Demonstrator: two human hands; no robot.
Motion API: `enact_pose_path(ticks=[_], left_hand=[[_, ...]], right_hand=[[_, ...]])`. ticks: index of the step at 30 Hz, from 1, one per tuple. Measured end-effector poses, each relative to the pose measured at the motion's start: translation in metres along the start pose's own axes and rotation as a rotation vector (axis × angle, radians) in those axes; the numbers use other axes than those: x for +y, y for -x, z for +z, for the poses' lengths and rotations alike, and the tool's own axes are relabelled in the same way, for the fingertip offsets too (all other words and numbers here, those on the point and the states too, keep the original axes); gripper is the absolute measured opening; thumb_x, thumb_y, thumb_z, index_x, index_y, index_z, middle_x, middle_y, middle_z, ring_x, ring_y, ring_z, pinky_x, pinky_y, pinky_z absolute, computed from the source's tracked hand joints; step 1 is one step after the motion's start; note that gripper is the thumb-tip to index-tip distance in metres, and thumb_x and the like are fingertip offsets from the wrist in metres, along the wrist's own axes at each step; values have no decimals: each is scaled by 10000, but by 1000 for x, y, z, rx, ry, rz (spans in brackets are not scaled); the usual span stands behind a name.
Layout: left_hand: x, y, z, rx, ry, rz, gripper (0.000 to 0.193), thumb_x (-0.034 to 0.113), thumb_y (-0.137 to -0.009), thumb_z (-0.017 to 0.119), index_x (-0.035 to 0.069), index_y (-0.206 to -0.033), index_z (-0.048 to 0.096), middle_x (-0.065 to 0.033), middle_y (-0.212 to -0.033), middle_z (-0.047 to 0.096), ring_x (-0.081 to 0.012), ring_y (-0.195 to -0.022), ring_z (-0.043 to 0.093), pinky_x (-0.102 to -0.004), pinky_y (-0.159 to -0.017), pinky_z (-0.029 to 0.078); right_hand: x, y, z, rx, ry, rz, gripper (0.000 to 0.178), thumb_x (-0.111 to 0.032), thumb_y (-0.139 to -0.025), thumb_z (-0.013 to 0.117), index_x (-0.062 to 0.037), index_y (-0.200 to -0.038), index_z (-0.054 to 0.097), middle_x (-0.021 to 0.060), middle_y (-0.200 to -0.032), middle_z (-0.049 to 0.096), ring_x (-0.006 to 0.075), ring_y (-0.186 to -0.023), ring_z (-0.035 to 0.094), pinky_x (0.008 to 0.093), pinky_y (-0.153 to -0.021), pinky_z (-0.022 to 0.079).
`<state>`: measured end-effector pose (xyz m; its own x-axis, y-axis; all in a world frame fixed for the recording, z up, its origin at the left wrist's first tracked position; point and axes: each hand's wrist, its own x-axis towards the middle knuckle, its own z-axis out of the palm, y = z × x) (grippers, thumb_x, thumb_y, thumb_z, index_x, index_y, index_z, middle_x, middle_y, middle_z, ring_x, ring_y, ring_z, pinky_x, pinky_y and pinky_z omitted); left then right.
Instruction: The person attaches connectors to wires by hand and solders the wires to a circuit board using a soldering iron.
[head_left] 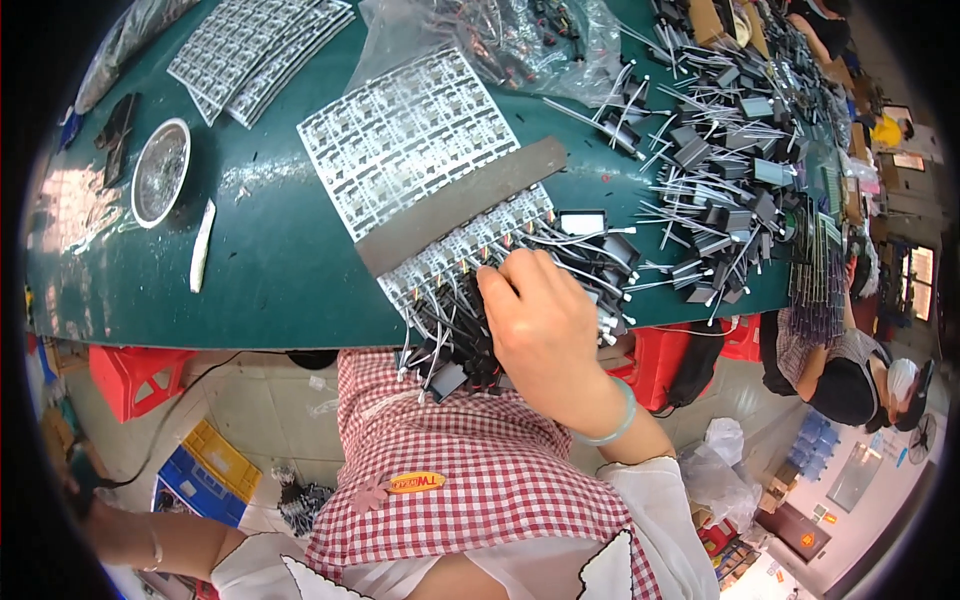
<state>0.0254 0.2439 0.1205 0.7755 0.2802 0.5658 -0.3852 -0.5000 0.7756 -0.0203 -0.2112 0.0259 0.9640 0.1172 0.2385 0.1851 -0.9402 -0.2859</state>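
Note:
A white circuit board panel (405, 135), printed with many small repeated boards, lies tilted on the green table. A flat grey-brown bar (460, 205) crosses it. Along the panel's near edge, a row of wires (440, 262) joins a dense bunch of black leads with white plugs and small black parts (450, 345) that hang over the table edge. My right hand (540, 310) is closed over these leads, fingers bent at the panel's near edge; whatever they pinch is hidden. Far from the panel, my left hand (85, 500) is at the lower left, dark and blurred, its fingers unclear.
More panels (260, 55) are stacked at the far left, near a round metal-grey bowl (161, 172) and a white strip (202, 245). A clear plastic bag (490, 40) lies behind. A big heap of wired black parts (720, 170) covers the right. Red stools (135, 380) stand below.

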Motion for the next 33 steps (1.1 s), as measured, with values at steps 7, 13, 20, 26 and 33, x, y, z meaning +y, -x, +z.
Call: enact_pose_path(ticks=[7, 13, 20, 26, 33], left_hand=[[-28, 74, 65, -51, 294, -412, 634, -44, -796, 665, -66, -1402, 481, -223, -1140, 644, -71, -542, 436, -183, -462, 338], [-22, 102, 109, -25, 488, -626, 660, -49, -700, 727, -21, -1334, 546, -178, -1020, 682, -127, -536, 551, -224, -417, 415], [-2, 116, 103, 8, 583, -753, 521, -118, -725, 691, -66, -1232, 586, -186, -1046, 683, -163, -588, 601, -265, -466, 475], [-1, 132, 110, -60, 693, -821, 528, -123, -729, 684, -53, -1241, 571, -199, -1044, 674, -179, -587, 597, -278, -459, 470], [-6, 139, 127, -159, 749, -849, 555, -77, -730, 710, -55, -1261, 550, -190, -1054, 654, -181, -617, 591, -277, -464, 474]], right_hand=[[95, -82, -22, 157, 60, 14, 132, -56, -866, 644, -53, -983, 705, 118, -933, 673, 326, -860, 652, 423, -739, 525], [162, -111, 25, 66, 47, 22, 208, -110, -840, 717, -79, -1046, 719, 129, -949, 689, 352, -937, 656, 457, -789, 523], [166, -103, 28, 272, -129, 40, 145, -9, -865, 696, -37, -1005, 718, 112, -889, 665, 276, -795, 663, 370, -689, 516], [165, -95, -53, 735, -413, 307, 154, -74, -977, 661, -12, -1104, 724, 38, -957, 674, 79, -793, 589, 235, -670, 479], [35, -58, -67, 351, 8, -176, 294, 65, -759, 681, -28, -1031, 739, 105, -872, 634, 253, -769, 621, 327, -655, 498]])
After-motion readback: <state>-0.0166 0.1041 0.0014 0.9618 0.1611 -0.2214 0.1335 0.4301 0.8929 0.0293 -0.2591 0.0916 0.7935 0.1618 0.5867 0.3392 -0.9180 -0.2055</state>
